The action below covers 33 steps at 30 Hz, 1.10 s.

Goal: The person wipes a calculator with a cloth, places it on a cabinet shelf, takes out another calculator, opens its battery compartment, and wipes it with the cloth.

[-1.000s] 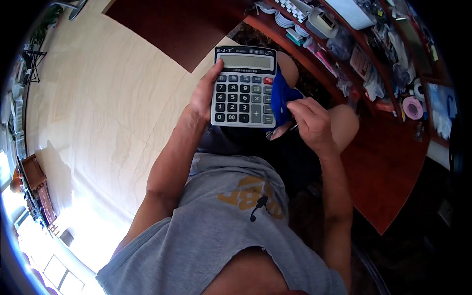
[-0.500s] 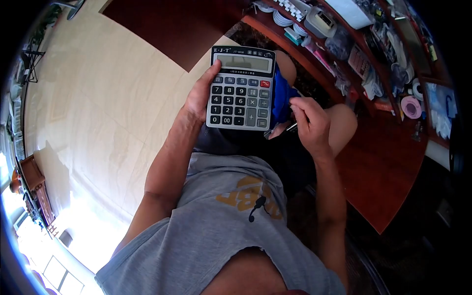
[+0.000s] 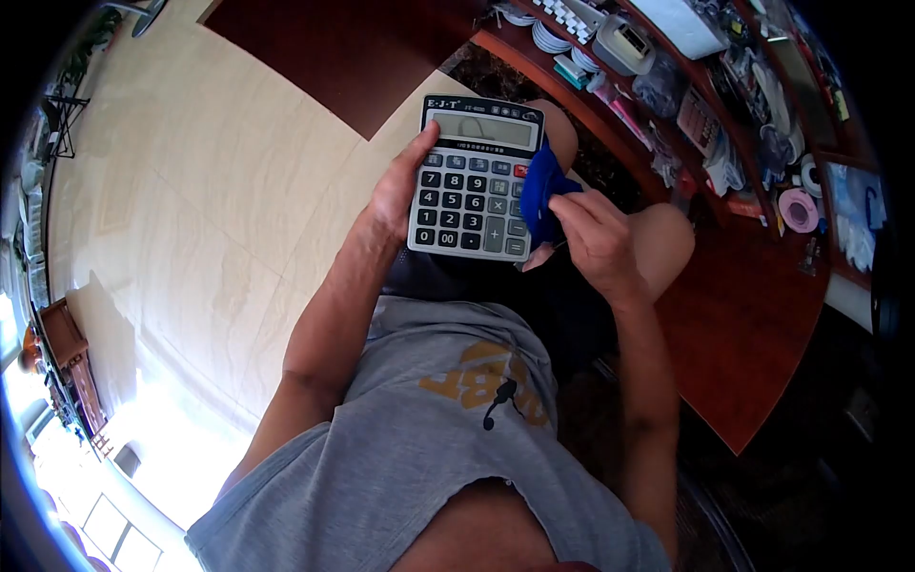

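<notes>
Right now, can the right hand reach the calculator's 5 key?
Probably yes: the right hand is close beside the calculator, and nothing covers the 5 key. The hand pinches a blue cloth, though, which overlaps keys along the right edge.

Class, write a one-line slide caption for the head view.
The left hand holds a grey rectangular plastic calculator while the right hand holds a bright blue cloth at its right edge.
</notes>
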Motion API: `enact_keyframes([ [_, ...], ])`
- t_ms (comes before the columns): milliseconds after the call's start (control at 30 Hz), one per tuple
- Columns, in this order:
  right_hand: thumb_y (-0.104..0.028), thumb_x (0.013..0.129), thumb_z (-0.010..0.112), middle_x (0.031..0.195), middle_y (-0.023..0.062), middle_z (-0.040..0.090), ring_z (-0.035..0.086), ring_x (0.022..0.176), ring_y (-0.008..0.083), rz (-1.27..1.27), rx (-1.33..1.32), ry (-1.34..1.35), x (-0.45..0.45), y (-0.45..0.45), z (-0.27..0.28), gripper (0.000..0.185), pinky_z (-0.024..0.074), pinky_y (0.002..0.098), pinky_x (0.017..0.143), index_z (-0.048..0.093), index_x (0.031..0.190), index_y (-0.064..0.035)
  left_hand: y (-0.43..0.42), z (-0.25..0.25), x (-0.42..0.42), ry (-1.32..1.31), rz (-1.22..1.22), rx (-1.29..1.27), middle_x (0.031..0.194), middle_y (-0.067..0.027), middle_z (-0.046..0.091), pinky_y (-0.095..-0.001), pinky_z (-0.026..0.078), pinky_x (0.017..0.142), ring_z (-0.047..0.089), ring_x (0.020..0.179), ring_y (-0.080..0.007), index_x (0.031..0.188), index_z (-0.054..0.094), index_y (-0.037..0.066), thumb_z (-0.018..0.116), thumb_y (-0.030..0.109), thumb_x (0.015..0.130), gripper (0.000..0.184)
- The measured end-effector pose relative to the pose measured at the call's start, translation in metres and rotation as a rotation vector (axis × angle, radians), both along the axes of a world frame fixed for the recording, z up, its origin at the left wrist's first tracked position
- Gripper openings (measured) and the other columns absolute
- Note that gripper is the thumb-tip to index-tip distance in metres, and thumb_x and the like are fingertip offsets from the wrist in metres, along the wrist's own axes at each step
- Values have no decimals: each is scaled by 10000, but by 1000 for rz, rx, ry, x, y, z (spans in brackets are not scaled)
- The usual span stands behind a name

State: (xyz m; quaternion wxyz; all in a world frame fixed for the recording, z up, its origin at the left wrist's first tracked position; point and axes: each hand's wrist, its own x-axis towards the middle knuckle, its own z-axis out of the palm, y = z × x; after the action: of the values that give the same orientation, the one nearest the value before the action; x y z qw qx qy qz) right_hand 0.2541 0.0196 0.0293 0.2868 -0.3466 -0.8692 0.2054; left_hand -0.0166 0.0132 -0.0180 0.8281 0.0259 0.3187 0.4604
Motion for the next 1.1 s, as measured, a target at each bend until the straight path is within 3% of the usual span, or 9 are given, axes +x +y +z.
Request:
enact_keyframes([
  [167, 47, 839, 683, 921, 135, 673, 667, 825, 302, 6, -44, 1, -17, -2, 13, 229, 544, 386, 712, 690, 1063, 2, 0, 8, 1, -21, 0, 16, 1202, -209, 692, -388, 605, 890, 718, 1020, -276, 1355, 545, -39, 482, 515, 1044, 638],
  [300, 32, 884, 643, 934, 140, 672, 667, 823, 305, -2, -19, -9, -53, -1, 36, 170, 540, 378, 715, 673, 1047, -5, 5, 13, -3, 175, -19, 58, 1137, -185, 712, -360, 608, 866, 728, 971, -242, 1300, 579, -33, 530, 499, 1028, 600],
  [433, -29, 983, 596, 924, 130, 662, 663, 806, 222, -151, -305, 220, -47, -9, 35, 130, 518, 307, 717, 664, 1084, 17, 0, 8, -1, 146, 1, 62, 1126, -184, 715, -354, 616, 838, 732, 946, -237, 1297, 580, -36, 539, 498, 1024, 601],
  [500, -38, 982, 607, 918, 119, 671, 653, 792, 173, -282, -684, 534, -38, -8, 35, 167, 509, 288, 712, 663, 1121, 35, -1, 4, -2, 188, 3, 79, 1123, -185, 716, -359, 620, 831, 734, 941, -236, 1300, 578, -41, 538, 498, 1024, 607],
  [567, -41, 978, 611, 914, 115, 686, 650, 772, 162, -294, -663, 506, -25, 4, 25, 185, 509, 288, 707, 671, 1140, 26, -1, -2, 0, 205, 11, 72, 1150, -213, 694, -354, 641, 802, 732, 972, -254, 1369, 519, -27, 479, 531, 1036, 651],
  [633, -35, 973, 609, 900, 124, 691, 653, 753, 180, -336, -346, 172, -18, 11, 11, 160, 513, 292, 705, 690, 1103, 12, -2, -9, -1, 147, 28, 48, 1141, -212, 695, -360, 642, 803, 734, 963, -258, 1372, 520, -16, 477, 525, 1038, 637],
  [1033, 12, 936, 633, 924, 155, 686, 686, 811, 255, -204, -318, 186, -17, 6, -11, 147, 532, 326, 706, 701, 1066, 20, 0, -11, -1, 8, 18, 10, 1170, -206, 700, -376, 647, 804, 740, 972, -267, 1363, 529, -25, 470, 502, 1047, 617],
  [1100, 29, 912, 639, 952, 162, 692, 694, 830, 294, -152, -77, 84, -21, 6, -14, 172, 551, 353, 713, 705, 1071, 14, -2, -10, -1, 14, 4, 2, 1193, -211, 689, -390, 617, 873, 724, 1008, -271, 1363, 531, -46, 487, 513, 1043, 646],
])
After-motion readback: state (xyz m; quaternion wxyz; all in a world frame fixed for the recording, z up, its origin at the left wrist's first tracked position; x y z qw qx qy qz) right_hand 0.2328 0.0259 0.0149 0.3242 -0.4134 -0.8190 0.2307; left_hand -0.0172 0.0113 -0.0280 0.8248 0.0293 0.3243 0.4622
